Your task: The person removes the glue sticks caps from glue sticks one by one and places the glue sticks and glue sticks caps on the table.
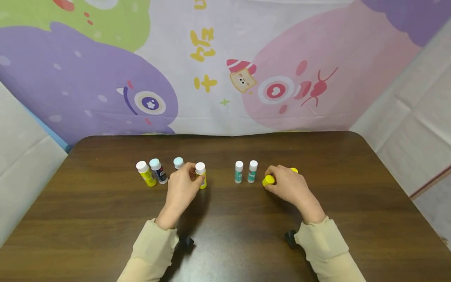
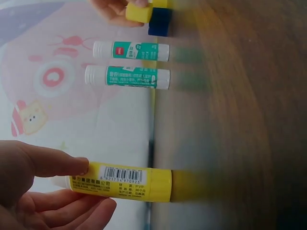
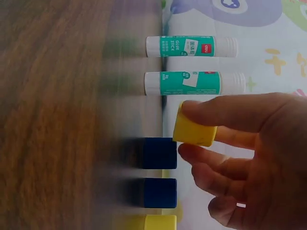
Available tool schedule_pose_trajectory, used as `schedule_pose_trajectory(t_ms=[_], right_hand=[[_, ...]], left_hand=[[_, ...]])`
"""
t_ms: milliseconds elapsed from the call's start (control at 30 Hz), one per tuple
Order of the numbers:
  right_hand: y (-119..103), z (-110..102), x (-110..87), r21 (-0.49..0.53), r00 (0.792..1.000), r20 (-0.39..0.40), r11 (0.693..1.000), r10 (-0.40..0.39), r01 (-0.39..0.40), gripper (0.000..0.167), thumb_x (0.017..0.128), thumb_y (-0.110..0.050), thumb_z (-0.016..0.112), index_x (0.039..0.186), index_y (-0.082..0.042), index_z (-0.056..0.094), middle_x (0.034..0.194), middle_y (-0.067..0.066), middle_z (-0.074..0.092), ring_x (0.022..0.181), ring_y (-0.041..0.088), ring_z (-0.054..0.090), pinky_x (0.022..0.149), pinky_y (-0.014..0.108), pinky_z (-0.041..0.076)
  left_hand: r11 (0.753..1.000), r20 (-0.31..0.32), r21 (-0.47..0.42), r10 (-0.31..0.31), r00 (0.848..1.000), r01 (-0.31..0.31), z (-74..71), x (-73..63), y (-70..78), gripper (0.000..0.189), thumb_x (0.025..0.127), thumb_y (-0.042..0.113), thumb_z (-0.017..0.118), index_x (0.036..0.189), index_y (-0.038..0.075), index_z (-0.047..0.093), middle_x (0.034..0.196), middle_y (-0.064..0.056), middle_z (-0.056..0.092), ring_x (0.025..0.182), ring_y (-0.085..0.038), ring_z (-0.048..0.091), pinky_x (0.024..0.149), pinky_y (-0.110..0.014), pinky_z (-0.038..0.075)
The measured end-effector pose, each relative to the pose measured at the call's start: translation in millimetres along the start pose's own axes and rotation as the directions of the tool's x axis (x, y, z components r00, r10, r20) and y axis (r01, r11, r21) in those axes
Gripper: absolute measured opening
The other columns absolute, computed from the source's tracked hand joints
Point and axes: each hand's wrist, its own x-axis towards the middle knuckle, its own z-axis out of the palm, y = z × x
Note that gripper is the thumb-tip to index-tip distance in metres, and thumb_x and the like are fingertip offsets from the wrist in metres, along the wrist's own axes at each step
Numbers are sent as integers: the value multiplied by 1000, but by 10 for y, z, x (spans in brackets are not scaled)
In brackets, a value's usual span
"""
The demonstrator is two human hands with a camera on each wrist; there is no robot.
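A person in pale beige sleeves sat at a dark brown wooden table (image 1: 225,235) in front of a pastel cartoon backdrop (image 1: 225,70). The left hand (image 1: 181,188) curled its thumb and fingers around a yellow glue stick with a white cap (image 1: 201,174), which stood upright on the table; the left wrist view showed a barcode on its label. To its left stood three more capped sticks: a yellow glue stick (image 1: 146,173), a dark blue-labelled stick (image 1: 157,170), and a light-blue-capped stick (image 1: 178,162) just behind the left hand. The right hand (image 1: 287,184) pinched a yellow plastic cap (image 1: 268,180) between thumb and fingers, just beside a dark blue stick body (image 3: 159,153) standing on the table. A second dark blue stick (image 3: 159,192) stood next to it. Between the two hands stood two upright green-and-white glue sticks (image 1: 245,171), close together.
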Motion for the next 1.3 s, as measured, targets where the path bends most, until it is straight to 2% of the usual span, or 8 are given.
schedule_pose_trajectory(t_ms=[200, 500, 633, 733, 900, 967, 1133, 1300], right_hand=[[22, 15, 9, -52, 998, 64, 999, 9, -6, 24, 77, -21, 68, 99, -13, 63, 86, 3, 59, 72, 16, 50, 55, 36, 42], [47, 52, 18, -103, 1000, 13, 995, -3, 5, 28, 80, -19, 67, 107, -15, 64, 95, 8, 61, 73, 19, 53, 54, 34, 42], [42, 47, 11, -121, 1000, 20, 993, -9, 12, 29, 81, -18, 67, 109, -15, 64, 100, 10, 63, 76, 19, 56, 53, 34, 43], [9, 22, -5, -126, 1000, -22, 992, -18, 15, 30, 81, -13, 64, 110, -14, 63, 99, 10, 63, 77, 22, 57, 56, 37, 45], [-117, -35, -11, -35, 980, -187, 997, -70, 65, 31, 80, -11, 64, 111, -9, 62, 88, 6, 60, 70, 20, 55, 62, 35, 43], [-166, -40, -1, 26, 967, -237, 994, -93, 102, 35, 81, -13, 66, 115, -7, 60, 93, 7, 60, 72, 19, 54, 64, 34, 44], [-224, 16, 38, 141, 950, -280, 974, -135, 180, 44, 83, -12, 65, 125, -4, 51, 118, 12, 56, 83, 21, 55, 71, 35, 47], [-233, 102, 80, 205, 947, -289, 957, -141, 205, 43, 83, -9, 65, 124, -6, 53, 115, 9, 58, 78, 20, 53, 69, 33, 45]], left_hand=[[1000, -20, -7, -5, 1000, 5, -4, 1, -22, 26, 75, 10, 68, 99, 1, 63, 87, -14, 68, 80, -26, 64, 72, -42, 48], [1000, -43, -23, 15, 999, -16, -30, -10, 6, 27, 77, 11, 67, 102, 2, 61, 87, -12, 66, 80, -25, 62, 72, -41, 47], [999, -37, -29, 28, 999, -29, -69, -16, 48, 31, 78, 12, 67, 107, 2, 60, 95, -13, 66, 87, -27, 62, 77, -42, 47], [998, -50, -33, 50, 998, -52, -109, -29, 90, 34, 79, 12, 67, 110, 1, 58, 102, -14, 65, 94, -28, 61, 81, -42, 46], [994, -81, -12, 109, 991, -110, -181, -54, 175, 36, 80, 12, 67, 112, 2, 57, 108, -13, 62, 100, -28, 57, 85, -42, 44], [991, -97, 8, 135, 986, -135, -204, -61, 204, 35, 80, 12, 66, 113, 3, 58, 109, -12, 60, 101, -28, 55, 85, -42, 43], [979, -133, 39, 201, 970, -198, -226, -74, 249, 32, 78, 9, 68, 108, 4, 61, 107, -11, 59, 98, -28, 53, 84, -40, 41], [956, -157, 48, 295, 943, -291, -202, -100, 281, 28, 76, 8, 70, 103, 5, 63, 103, -9, 61, 95, -28, 56, 84, -39, 42]])
